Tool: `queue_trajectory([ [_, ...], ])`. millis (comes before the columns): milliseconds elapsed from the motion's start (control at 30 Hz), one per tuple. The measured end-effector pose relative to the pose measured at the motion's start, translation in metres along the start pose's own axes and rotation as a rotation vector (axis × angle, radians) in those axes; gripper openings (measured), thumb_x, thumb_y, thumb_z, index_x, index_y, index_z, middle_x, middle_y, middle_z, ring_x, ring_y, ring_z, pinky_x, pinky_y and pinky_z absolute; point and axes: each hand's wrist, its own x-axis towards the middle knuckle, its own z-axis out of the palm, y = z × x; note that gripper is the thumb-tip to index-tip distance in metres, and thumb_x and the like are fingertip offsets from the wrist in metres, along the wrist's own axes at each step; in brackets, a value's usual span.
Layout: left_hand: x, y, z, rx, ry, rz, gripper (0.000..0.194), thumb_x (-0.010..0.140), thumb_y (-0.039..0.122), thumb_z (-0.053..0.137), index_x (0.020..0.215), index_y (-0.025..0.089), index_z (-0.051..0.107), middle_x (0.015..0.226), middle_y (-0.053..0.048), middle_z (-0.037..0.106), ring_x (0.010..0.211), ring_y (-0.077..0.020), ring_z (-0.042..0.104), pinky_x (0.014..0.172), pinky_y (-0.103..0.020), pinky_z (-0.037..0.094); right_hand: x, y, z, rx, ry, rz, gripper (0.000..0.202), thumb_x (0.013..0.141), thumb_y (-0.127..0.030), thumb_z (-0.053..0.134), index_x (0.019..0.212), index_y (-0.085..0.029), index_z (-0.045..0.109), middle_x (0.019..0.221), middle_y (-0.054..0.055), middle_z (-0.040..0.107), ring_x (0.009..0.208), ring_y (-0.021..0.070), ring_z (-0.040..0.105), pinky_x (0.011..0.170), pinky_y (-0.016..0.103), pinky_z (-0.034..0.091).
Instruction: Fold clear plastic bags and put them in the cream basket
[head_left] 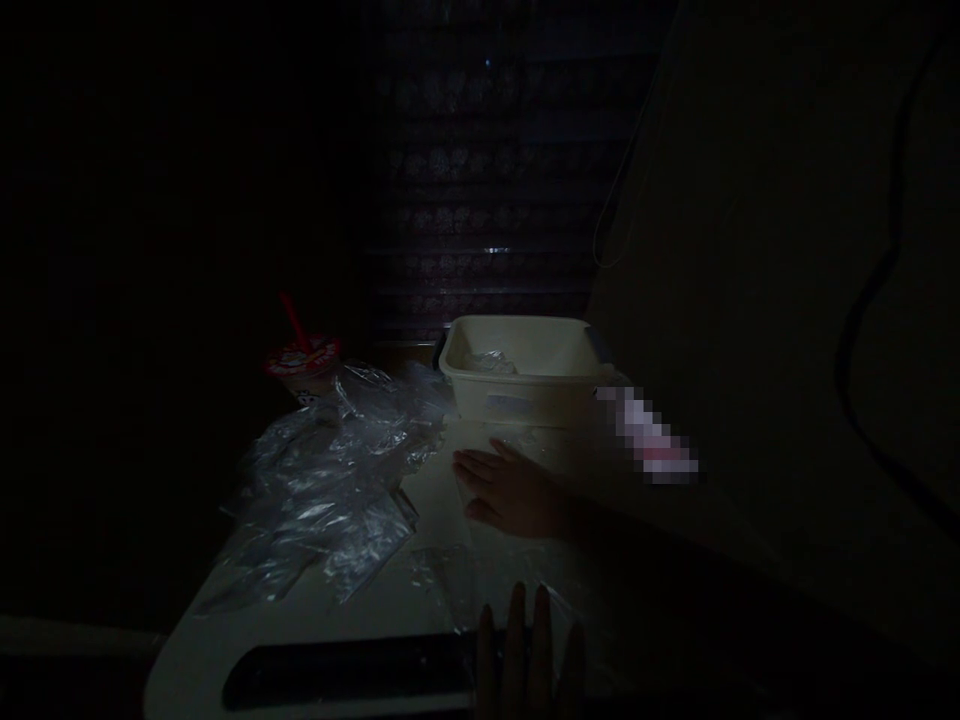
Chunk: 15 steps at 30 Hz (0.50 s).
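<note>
- Plastic pile (330, 490) sprawling just left of my right hand (514, 495), slanting down-left!
- Right's nearer; my left hand (516, 655) sits lower.
- Both: fingers parted, gripping nothing visible.

Very dim, dark edges, perhaps slight blur

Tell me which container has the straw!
The cup at the left, behind the crumpled clear plastic: a red straw sticks up from its red lid. The pale tub is open on top, with no straw showing.
</note>
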Motion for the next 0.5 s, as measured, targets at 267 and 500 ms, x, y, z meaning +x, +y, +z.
queue_trajectory([
  [267, 0.006, -0.005, -0.003, -0.017, -0.092, 0.05, 0.031, 0.073, 0.031, 0.049, 0.104, 0.028, 0.05, 0.106, -0.005, 0.056, 0.105, -0.029, 0.043, 0.088, -0.052, 0.026, 0.006, -0.005, -0.007, 0.034, -0.033, -0.013, 0.051, 0.083, -0.04, 0.022, 0.123, -0.009, 0.028, 0.13, 0.011, 0.027, 0.119, 0.0193, 0.022, 0.096, 0.041, 0.015],
  [500, 0.01, 0.001, 0.001, -0.01, -0.108, 0.013, 0.03, 0.077, 0.027, 0.043, 0.106, 0.026, 0.049, 0.107, -0.006, 0.055, 0.106, -0.0294, 0.041, 0.088, -0.052, 0.026, 0.001, -0.013, -0.009, 0.042, -0.012, 0.016, 0.052, 0.079, -0.041, 0.033, 0.119, -0.009, 0.034, 0.126, 0.014, 0.034, 0.116, 0.0223, 0.026, 0.093, 0.042, 0.016],
])
